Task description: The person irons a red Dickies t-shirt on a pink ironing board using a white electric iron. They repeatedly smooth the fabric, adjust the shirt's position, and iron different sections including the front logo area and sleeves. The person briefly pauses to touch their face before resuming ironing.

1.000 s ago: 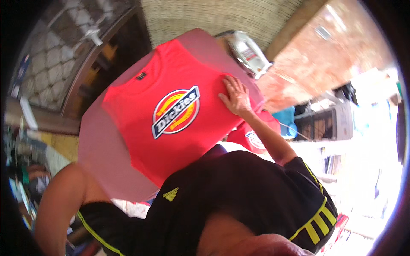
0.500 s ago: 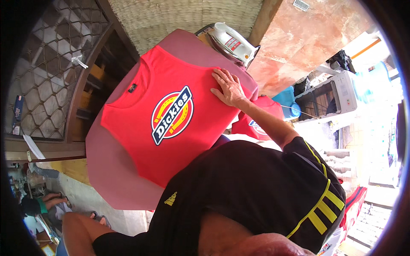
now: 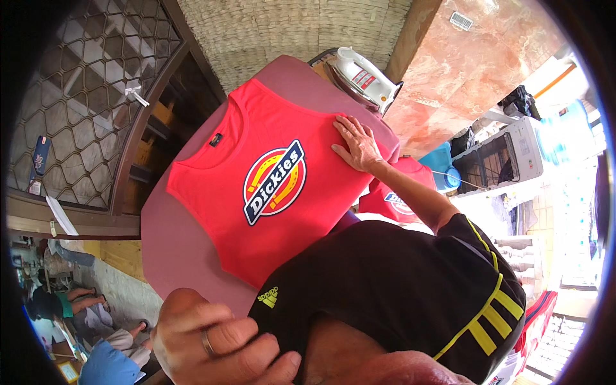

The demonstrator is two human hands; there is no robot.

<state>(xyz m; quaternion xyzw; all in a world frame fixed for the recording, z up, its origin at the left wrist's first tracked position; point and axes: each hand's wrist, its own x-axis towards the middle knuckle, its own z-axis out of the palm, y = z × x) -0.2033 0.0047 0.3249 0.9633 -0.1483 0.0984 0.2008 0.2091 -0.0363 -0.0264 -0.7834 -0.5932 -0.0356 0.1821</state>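
Closest, the left hand (image 3: 224, 340) is raised before a black top (image 3: 391, 282), fingers curled (one wears a ring (image 3: 207, 343)); whether it pinches anything, I cannot tell. Beyond, a red shirt (image 3: 234, 189) lies flat on a pink board (image 3: 186, 250). The right hand (image 3: 358, 144) rests palm down on the shirt's right side, thumb spread. Just past it sits a white iron (image 3: 364, 78); behind, a woven panel (image 3: 301, 29).

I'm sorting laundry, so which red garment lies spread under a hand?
The red top spread on the mauve board, beneath the right hand; the red garment beyond the right forearm has no hand on it.
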